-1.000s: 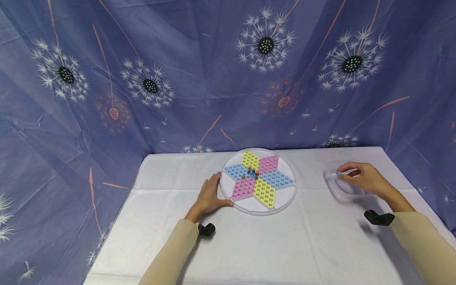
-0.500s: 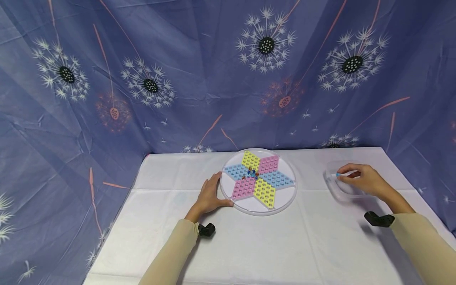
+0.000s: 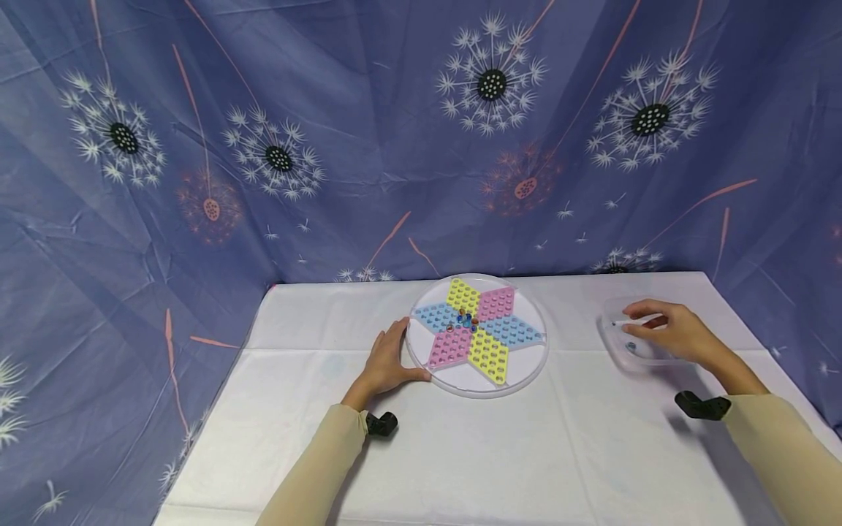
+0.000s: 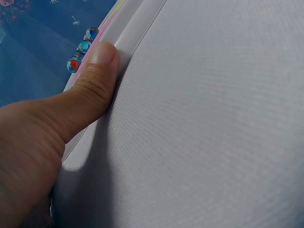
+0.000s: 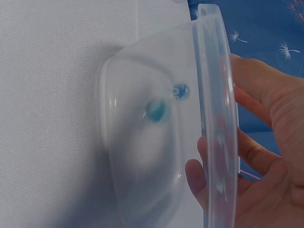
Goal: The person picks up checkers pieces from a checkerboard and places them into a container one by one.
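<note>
Your right hand (image 3: 677, 332) is at the clear container (image 5: 218, 57), thumb and fingers apart. Half a second ago its fingertips pinched a light-blue marble; now a teal marble (image 5: 156, 110) and a blue marble (image 5: 181, 91) show inside the container. Your left hand (image 3: 386, 365) is unchanged, thumb and fingers spread, touching the rim of the star-patterned board (image 3: 460, 376). Clustered marbles (image 3: 468, 320) remain at the board's centre. Board and container rest on the white-covered desk (image 3: 460, 453).
</note>
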Available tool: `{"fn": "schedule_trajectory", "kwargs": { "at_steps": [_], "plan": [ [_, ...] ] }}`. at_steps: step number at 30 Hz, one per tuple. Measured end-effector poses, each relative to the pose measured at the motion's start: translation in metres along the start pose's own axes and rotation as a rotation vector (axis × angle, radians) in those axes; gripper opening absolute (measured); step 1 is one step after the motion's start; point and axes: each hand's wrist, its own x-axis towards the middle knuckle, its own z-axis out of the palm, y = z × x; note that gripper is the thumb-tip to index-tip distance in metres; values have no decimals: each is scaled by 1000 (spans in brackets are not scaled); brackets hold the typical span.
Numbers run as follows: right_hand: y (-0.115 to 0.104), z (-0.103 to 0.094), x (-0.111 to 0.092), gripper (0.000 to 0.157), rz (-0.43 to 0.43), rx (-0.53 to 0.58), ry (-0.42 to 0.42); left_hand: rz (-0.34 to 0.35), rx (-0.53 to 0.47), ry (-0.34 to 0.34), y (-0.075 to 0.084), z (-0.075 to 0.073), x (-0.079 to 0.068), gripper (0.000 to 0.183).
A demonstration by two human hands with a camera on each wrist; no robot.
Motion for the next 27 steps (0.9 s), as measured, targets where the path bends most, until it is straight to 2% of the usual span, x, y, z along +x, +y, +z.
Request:
{"fn": "schedule_trajectory", "kwargs": {
  "at_steps": [4,16,27],
  "plan": [
    [0,0,1,49,-12,-3,18,2,-2,4,0,0,-1,125],
    [2,1,1,39,-56,25,54,2,5,2,1,-1,-2,125],
    [-6,-9,0,39,-89,-3,32,-3,0,-3,4,-1,-2,124]
  ]
}}
